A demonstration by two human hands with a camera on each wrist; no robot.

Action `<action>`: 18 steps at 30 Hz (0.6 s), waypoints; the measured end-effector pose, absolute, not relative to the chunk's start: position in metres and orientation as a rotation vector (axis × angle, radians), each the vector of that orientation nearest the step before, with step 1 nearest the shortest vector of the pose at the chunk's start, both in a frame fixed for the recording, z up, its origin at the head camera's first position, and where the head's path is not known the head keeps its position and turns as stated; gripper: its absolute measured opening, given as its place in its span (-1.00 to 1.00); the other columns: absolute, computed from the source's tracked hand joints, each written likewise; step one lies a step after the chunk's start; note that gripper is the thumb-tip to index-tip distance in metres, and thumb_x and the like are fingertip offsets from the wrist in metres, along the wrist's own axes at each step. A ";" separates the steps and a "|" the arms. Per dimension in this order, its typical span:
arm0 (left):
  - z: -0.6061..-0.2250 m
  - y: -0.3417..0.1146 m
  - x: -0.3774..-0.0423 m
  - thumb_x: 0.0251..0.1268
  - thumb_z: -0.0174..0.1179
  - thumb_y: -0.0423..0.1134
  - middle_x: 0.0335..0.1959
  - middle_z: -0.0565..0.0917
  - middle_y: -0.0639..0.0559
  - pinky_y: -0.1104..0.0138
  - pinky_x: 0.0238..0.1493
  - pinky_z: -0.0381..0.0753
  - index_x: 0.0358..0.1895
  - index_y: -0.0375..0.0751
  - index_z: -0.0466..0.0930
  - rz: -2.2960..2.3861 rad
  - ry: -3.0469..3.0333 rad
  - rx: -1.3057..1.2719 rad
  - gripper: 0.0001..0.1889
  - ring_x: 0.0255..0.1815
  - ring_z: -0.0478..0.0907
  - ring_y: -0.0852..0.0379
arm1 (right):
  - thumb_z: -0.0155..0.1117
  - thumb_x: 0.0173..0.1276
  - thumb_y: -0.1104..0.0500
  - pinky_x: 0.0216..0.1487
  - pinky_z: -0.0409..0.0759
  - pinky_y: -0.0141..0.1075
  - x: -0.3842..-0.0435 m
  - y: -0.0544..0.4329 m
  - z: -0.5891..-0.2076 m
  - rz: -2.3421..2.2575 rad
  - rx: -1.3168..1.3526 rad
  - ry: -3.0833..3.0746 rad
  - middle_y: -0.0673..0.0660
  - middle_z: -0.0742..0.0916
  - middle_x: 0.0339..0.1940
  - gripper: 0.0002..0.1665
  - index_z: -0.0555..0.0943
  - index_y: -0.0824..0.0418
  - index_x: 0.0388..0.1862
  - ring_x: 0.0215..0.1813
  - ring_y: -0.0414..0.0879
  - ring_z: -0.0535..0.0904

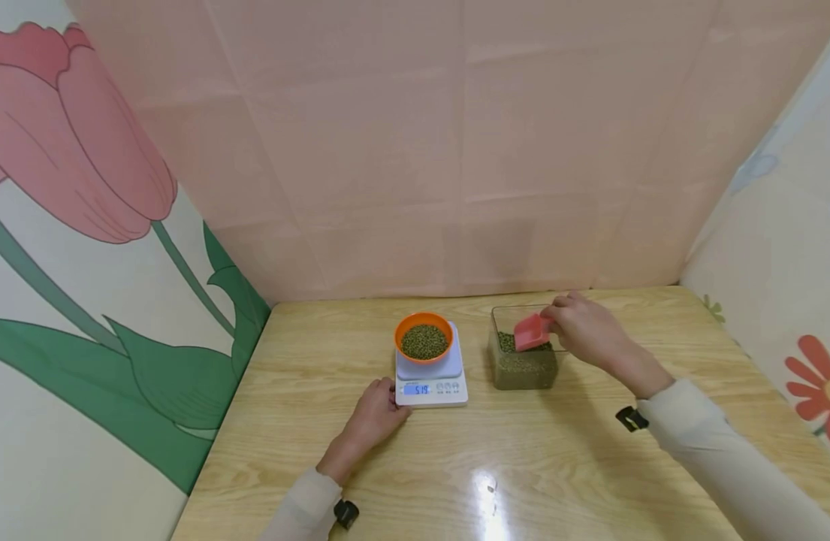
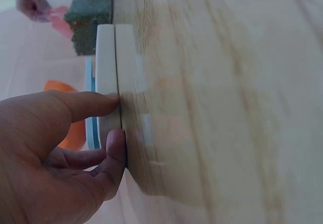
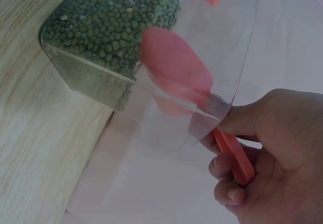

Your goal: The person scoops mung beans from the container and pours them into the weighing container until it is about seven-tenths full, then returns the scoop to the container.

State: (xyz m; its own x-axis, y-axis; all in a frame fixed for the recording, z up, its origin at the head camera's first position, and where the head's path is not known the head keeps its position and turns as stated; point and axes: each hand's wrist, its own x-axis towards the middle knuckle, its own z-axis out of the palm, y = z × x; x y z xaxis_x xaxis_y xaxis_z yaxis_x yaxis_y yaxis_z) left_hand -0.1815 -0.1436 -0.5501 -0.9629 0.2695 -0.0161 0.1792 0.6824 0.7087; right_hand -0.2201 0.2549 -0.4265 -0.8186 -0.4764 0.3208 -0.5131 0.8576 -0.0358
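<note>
My right hand grips the handle of a pink scoop. The scoop's bowl dips into a clear square container of green mung beans, and in the right wrist view it touches the beans. My left hand holds the front left corner of a white kitchen scale, thumb and fingers bent against its edge. On the scale's platform sits an orange bowl with mung beans in it. The lit display seems to read 519; a decimal point cannot be made out.
The container stands to the right of the scale, with a gap between them. Both rest on a wood-grain table. A pink covered wall rises behind, and flower-printed panels stand at both sides.
</note>
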 end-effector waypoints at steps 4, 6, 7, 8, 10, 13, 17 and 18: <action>-0.551 -0.144 -0.182 0.28 0.48 -0.31 -0.17 0.57 -0.12 0.43 -0.27 0.62 0.09 -0.47 0.56 1.159 2.767 0.380 -0.57 -0.24 0.56 0.16 | 0.51 0.33 0.33 -0.03 0.70 0.10 -0.222 0.255 -0.429 0.150 0.745 -2.718 0.23 0.79 -0.23 -0.82 0.79 0.33 -0.10 -0.13 0.21 0.69; -0.551 -0.144 -0.182 0.28 0.48 -0.31 -0.17 0.57 -0.12 0.43 -0.27 0.62 0.10 -0.47 0.56 1.164 2.764 0.377 -0.57 -0.24 0.55 0.16 | 0.51 0.32 0.32 -0.04 0.70 0.09 -0.223 0.254 -0.431 0.144 0.747 -2.713 0.23 0.79 -0.23 -0.82 0.80 0.33 -0.10 -0.13 0.21 0.68; -0.551 -0.144 -0.182 0.29 0.48 -0.31 -0.17 0.56 -0.12 0.43 -0.27 0.62 0.10 -0.46 0.56 1.164 2.763 0.375 -0.57 -0.24 0.55 0.16 | 0.51 0.32 0.32 -0.05 0.70 0.09 -0.223 0.254 -0.431 0.139 0.748 -2.710 0.23 0.79 -0.23 -0.82 0.80 0.32 -0.10 -0.14 0.20 0.67; -0.551 -0.144 -0.182 0.29 0.48 -0.30 -0.17 0.56 -0.11 0.43 -0.27 0.61 0.09 -0.46 0.56 1.164 2.762 0.372 -0.57 -0.24 0.55 0.16 | 0.52 0.31 0.32 -0.05 0.69 0.09 -0.224 0.253 -0.431 0.137 0.749 -2.707 0.23 0.79 -0.24 -0.82 0.80 0.32 -0.11 -0.14 0.20 0.67; -0.551 -0.144 -0.183 0.29 0.48 -0.30 -0.17 0.56 -0.11 0.43 -0.27 0.61 0.09 -0.46 0.56 1.167 2.761 0.373 -0.57 -0.24 0.55 0.16 | 0.54 0.29 0.32 -0.07 0.69 0.08 -0.224 0.253 -0.432 0.135 0.754 -2.701 0.23 0.79 -0.25 -0.81 0.80 0.33 -0.13 -0.18 0.19 0.66; -0.552 -0.144 -0.183 0.28 0.48 -0.31 -0.18 0.56 -0.11 0.43 -0.28 0.61 0.09 -0.46 0.56 1.165 2.763 0.379 -0.57 -0.24 0.55 0.16 | 0.54 0.28 0.32 -0.10 0.68 0.07 -0.225 0.251 -0.434 0.136 0.758 -2.698 0.22 0.79 -0.26 -0.82 0.80 0.33 -0.15 -0.21 0.17 0.65; -0.552 -0.144 -0.183 0.28 0.48 -0.31 -0.17 0.57 -0.12 0.43 -0.27 0.61 0.10 -0.47 0.56 1.176 2.758 0.385 -0.57 -0.24 0.55 0.16 | 0.51 0.31 0.33 -0.12 0.67 0.05 -0.226 0.250 -0.437 0.129 0.751 -2.706 0.22 0.79 -0.27 -0.84 0.80 0.32 -0.14 -0.22 0.15 0.64; -0.552 -0.144 -0.183 0.28 0.48 -0.31 -0.16 0.57 -0.13 0.43 -0.26 0.61 0.10 -0.47 0.56 1.185 2.754 0.385 -0.57 -0.23 0.56 0.16 | 0.50 0.32 0.33 -0.13 0.67 0.04 -0.227 0.250 -0.437 0.127 0.748 -2.708 0.22 0.80 -0.27 -0.85 0.81 0.32 -0.13 -0.22 0.15 0.63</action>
